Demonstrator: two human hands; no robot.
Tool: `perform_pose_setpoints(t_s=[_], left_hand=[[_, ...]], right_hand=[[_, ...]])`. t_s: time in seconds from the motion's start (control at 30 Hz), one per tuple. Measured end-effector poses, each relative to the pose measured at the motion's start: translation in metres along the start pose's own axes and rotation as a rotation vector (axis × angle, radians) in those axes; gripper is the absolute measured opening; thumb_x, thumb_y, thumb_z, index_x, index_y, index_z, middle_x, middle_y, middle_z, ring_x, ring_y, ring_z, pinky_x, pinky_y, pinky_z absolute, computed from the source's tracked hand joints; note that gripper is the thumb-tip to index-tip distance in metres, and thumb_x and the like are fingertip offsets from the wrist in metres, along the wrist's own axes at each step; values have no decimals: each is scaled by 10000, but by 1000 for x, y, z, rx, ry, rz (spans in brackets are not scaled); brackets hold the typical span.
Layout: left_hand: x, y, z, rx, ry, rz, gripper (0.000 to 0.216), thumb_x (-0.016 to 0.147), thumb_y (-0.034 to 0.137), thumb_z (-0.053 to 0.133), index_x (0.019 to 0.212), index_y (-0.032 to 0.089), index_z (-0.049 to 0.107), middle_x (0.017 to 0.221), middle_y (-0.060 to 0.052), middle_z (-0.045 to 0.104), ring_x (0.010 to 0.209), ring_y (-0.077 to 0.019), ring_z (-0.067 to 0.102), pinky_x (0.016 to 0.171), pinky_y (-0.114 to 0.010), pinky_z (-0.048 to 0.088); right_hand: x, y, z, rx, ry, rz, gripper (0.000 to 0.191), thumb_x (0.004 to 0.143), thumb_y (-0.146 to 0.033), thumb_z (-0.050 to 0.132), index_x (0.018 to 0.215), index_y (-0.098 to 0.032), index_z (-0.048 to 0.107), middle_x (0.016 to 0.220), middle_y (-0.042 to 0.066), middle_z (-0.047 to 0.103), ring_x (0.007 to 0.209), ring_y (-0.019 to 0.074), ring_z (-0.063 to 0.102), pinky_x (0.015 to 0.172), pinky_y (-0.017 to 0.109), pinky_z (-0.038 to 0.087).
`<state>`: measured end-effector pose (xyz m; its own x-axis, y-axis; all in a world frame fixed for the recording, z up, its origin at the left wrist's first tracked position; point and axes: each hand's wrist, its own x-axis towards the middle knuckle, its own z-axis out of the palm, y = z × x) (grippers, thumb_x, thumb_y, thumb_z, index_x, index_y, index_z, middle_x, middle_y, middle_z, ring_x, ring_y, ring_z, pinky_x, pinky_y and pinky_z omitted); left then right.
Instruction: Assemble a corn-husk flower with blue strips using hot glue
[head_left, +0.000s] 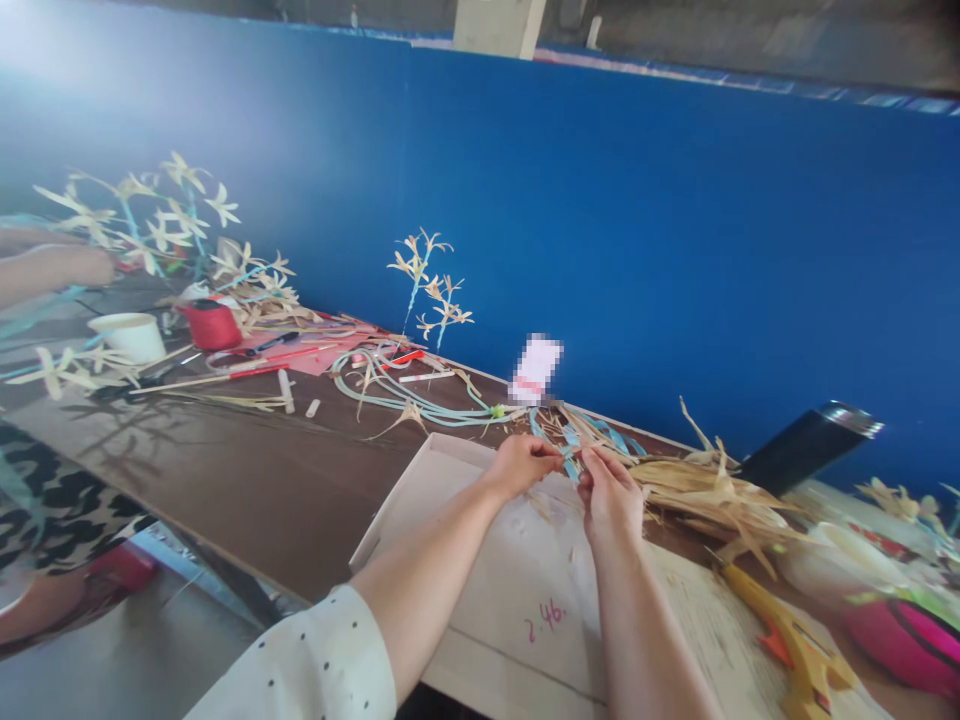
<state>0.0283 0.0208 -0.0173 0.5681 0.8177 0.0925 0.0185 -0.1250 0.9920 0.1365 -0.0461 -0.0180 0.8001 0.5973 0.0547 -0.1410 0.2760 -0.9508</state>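
My left hand (pixel 525 465) and my right hand (pixel 611 490) meet above the far edge of a cardboard box lid (pixel 517 570). Fingertips of both are pinched on a thin light-blue strip (pixel 569 456); its exact form is too small to make out. Just behind my fingers lie loose blue strips (pixel 619 438) among straw-coloured stalks. A bundle of dried husks (pixel 690 485) is close to the right of my right hand. "2.46." is written in red on the lid.
A yellow glue gun (pixel 787 640) and a black flask (pixel 810 445) are at right. Coiled pale-blue tubing (pixel 420 405) lies left of centre. Husk flowers (pixel 431 280) stand by the blue partition (pixel 675 220). Another person's hand (pixel 67 268) is at far left, near a white cup (pixel 131 338).
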Motion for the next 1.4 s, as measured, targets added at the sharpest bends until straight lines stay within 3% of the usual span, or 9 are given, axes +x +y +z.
perform_pose_setpoints(t_s=[0.23, 0.47, 0.97, 1.17, 1.4], left_hand=[[3, -7, 0, 14, -20, 17, 231, 659, 335, 663, 771, 138, 704, 587, 19, 596, 525, -65, 458, 546, -198, 388], [5, -11, 0, 71, -23, 65, 208, 652, 324, 662, 758, 151, 706, 717, -1, 669, 653, -101, 557, 637, -211, 432], [3, -11, -1, 211, -9, 122, 189, 677, 343, 630, 734, 179, 706, 720, 7, 671, 688, -118, 572, 638, -220, 415], [2, -10, -1, 261, 6, 137, 190, 684, 351, 628, 742, 193, 714, 724, 8, 674, 698, -129, 584, 639, -228, 418], [1, -10, 0, 248, -17, 156, 172, 698, 323, 608, 724, 184, 706, 707, 10, 675, 674, -118, 576, 632, -215, 410]], right_hand=[[-2, -3, 0, -25, -14, -25, 376, 531, -398, 782, 812, -170, 682, 820, 41, 677, 434, 39, 438, 365, 170, 325], [-2, -7, 2, -6, 13, -26, 378, 502, -386, 802, 773, -153, 681, 755, 38, 670, 426, 25, 408, 346, 144, 294], [-2, -7, 0, -37, 8, -38, 376, 539, -387, 789, 819, -155, 694, 809, 57, 685, 432, 31, 409, 355, 154, 295], [-2, -5, -2, -71, -20, -72, 379, 535, -390, 802, 813, -151, 708, 683, 24, 649, 437, 41, 406, 359, 164, 276], [1, -3, -3, -50, 0, -89, 370, 519, -352, 813, 799, -143, 691, 729, 46, 669, 433, 32, 388, 362, 164, 286]])
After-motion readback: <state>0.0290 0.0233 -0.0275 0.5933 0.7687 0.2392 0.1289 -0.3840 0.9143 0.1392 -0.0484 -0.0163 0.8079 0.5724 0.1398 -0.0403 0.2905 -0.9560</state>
